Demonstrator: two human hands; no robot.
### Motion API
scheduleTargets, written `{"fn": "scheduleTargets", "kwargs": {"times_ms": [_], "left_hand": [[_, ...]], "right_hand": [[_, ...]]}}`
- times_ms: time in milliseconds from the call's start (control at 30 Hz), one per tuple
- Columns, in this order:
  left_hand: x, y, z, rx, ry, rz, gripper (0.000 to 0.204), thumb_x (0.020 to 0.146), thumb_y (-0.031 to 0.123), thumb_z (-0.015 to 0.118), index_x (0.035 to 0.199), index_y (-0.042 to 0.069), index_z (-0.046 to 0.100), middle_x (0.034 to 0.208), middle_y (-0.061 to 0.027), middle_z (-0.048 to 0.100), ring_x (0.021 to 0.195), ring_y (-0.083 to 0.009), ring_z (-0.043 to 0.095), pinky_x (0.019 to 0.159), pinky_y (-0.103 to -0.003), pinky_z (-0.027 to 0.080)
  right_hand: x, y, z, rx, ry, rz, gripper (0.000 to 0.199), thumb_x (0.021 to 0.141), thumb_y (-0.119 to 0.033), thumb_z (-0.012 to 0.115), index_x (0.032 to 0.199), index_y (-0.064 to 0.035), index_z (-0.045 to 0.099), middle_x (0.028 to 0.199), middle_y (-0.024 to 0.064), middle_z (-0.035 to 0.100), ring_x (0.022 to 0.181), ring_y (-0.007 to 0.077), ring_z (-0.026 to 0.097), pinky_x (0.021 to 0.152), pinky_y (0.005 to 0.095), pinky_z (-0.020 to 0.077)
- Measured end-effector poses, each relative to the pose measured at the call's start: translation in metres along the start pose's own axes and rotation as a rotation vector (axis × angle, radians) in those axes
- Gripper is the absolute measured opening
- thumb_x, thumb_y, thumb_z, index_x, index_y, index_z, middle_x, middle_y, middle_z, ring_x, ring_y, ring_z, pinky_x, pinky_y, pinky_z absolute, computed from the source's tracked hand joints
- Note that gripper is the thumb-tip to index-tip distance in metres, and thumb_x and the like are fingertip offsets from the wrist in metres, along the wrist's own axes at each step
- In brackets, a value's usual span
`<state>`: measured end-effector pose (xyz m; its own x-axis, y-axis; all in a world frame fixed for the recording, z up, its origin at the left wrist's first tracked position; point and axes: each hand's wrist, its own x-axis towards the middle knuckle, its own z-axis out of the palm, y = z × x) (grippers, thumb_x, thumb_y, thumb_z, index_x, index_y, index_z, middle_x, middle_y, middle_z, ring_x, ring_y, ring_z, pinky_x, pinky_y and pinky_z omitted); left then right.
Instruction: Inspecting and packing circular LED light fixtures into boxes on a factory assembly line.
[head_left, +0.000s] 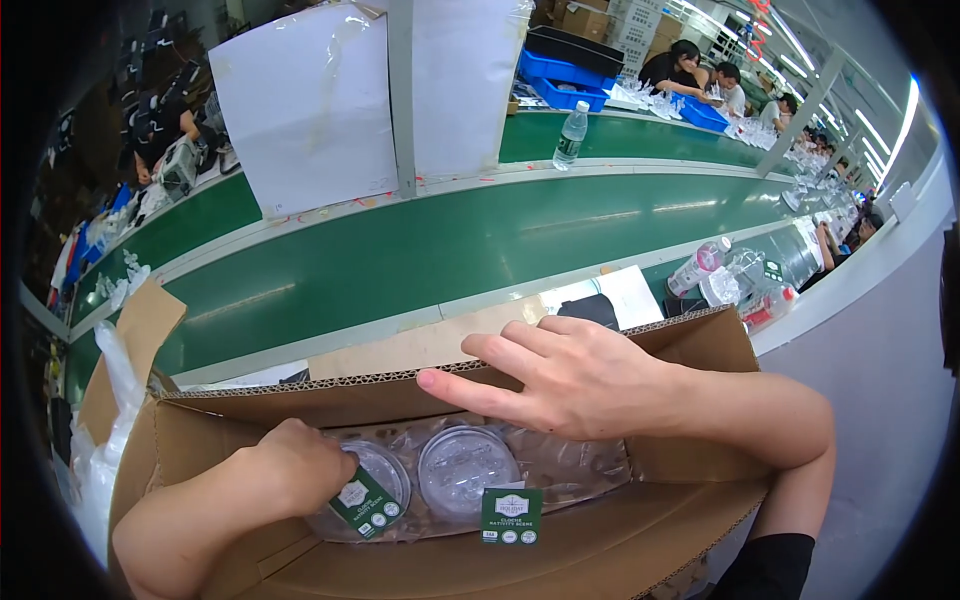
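The left hand (300, 468) is inside an open cardboard box (690, 520), at the left edge of a round clear plastic piece (390, 464). Its fingers are curled, but the fingertips are hidden, so I cannot tell if it grips the piece or the green card tag (365, 503) lying over it. Just to the right, a second round clear piece (467, 470) sits in the box, and another green tag (512, 516) is at its lower right side. Under both there is a transparent plastic sheet (585, 470).

The right hand (565, 380) is above the far side of the box — its fingers are loosely spread, the index finger pointing left, and it holds nothing.

Beyond the box runs a green conveyor belt (420, 265); past it, a clear water bottle (571, 137) stands upright. At the right, a bottle with a red cap (768, 304) lies tilted.
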<state>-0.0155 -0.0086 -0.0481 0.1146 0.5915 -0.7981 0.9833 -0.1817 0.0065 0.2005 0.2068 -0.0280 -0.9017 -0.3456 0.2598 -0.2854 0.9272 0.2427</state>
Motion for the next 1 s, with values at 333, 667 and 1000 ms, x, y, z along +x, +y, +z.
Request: {"fn": "scheduleTargets", "kwargs": {"times_ms": [333, 667, 1000], "left_hand": [[0.0011, 0.0012, -0.0008, 0.005, -0.019, -0.021, 0.022, 0.089, 0.014, 0.064, 0.107, 0.006, 0.073, 0.107, -0.0148, 0.077, 0.101, -0.0309, 0.075, 0.082, -0.043, 0.059], [0.0019, 0.0046, -0.0026, 0.027, -0.081, -0.023, 0.019, 0.088, 0.013, 0.065, 0.102, 0.007, 0.077, 0.109, -0.0152, 0.077, 0.103, -0.0303, 0.075, 0.083, -0.043, 0.06], [0.0021, 0.0057, -0.004, 0.045, -0.066, -0.035, 0.02, 0.089, 0.014, 0.065, 0.104, 0.007, 0.077, 0.112, -0.015, 0.076, 0.106, -0.03, 0.074, 0.083, -0.043, 0.059]], "right_hand": [[-0.0002, -0.0002, 0.0014, -0.016, -0.003, -0.006, 0.074, 0.088, -0.016, 0.058, 0.159, -0.0183, 0.042, 0.112, 0.0089, 0.062, 0.082, 0.0163, 0.063, 0.068, 0.0276, 0.0541], [-0.0004, -0.0007, 0.0002, 0.016, -0.013, -0.001, 0.07, 0.089, -0.018, 0.057, 0.158, -0.0166, 0.044, 0.114, 0.0106, 0.063, 0.085, 0.0177, 0.064, 0.07, 0.0285, 0.0557], [-0.0003, 0.0002, 0.0, 0.022, -0.017, -0.002, 0.071, 0.088, -0.018, 0.058, 0.158, -0.016, 0.044, 0.114, 0.0102, 0.062, 0.087, 0.018, 0.063, 0.071, 0.0288, 0.0558]]}}
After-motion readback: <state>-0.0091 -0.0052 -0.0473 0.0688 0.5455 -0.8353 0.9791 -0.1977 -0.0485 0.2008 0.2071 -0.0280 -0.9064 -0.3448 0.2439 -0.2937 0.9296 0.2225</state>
